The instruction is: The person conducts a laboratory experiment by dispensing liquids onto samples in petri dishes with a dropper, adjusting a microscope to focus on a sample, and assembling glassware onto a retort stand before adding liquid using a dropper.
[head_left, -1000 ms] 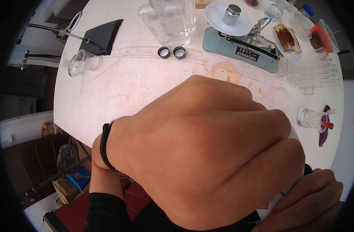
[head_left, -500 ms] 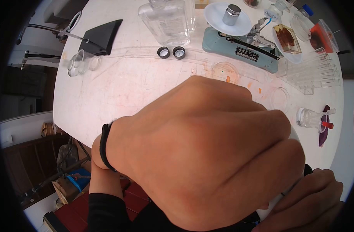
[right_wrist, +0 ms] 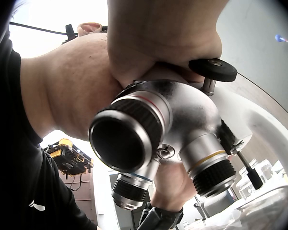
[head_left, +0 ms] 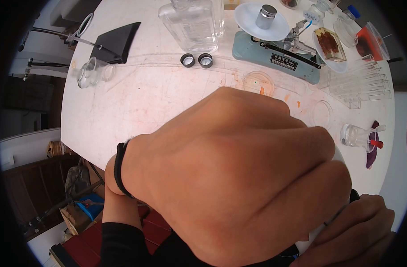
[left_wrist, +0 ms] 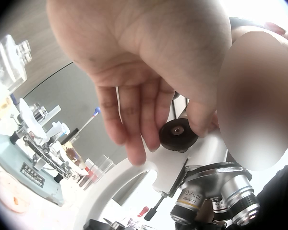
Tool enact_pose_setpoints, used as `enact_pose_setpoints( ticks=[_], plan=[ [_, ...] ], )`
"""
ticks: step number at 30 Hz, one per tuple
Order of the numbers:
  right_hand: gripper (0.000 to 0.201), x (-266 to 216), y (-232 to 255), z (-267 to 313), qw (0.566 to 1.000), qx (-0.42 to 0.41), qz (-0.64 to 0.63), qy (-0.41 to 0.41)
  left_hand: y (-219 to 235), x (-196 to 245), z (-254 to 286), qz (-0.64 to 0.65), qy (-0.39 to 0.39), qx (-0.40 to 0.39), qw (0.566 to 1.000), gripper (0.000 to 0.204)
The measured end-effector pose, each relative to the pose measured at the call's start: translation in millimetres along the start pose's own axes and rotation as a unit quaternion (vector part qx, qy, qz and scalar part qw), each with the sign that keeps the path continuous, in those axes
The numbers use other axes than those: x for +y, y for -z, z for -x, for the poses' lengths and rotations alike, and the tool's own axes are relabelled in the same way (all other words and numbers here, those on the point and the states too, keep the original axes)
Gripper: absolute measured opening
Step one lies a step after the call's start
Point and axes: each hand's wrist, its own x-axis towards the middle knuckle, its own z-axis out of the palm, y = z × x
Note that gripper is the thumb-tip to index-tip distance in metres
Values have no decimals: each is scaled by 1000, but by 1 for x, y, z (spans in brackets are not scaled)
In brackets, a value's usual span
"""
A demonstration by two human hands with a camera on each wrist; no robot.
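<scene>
My left hand (head_left: 230, 169), a black band at its wrist, fills the middle of the head view and hides much of the table. In the left wrist view its thumb meets the edge of a microscope's black focus knob (left_wrist: 172, 141), with the index finger at the other side and the remaining fingers hanging down. My right hand (head_left: 350, 236) curls at the lower right. The right wrist view has it around the microscope just above the metal nosepiece (right_wrist: 187, 105), beside a black knob (right_wrist: 218, 71); most fingertips are hidden. Several objective lenses (left_wrist: 185, 201) point downward.
A blue-green balance (head_left: 274, 58) bears a metal weight (head_left: 266, 18) on its pan. Clear bottles (head_left: 190, 26), two black caps (head_left: 206, 60), a test tube rack (head_left: 359, 86) and petri dishes (head_left: 259, 83) stand around. A small flask (head_left: 355, 135) is near the right edge.
</scene>
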Motion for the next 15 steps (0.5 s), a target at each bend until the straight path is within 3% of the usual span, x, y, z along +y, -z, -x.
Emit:
enact_pose_setpoints(
  ticks=[15],
  plan=[
    [66, 3, -2, 3, 1000, 0, -4, 6, -1, 0, 0, 0, 3, -2, 1000, 39]
  ],
)
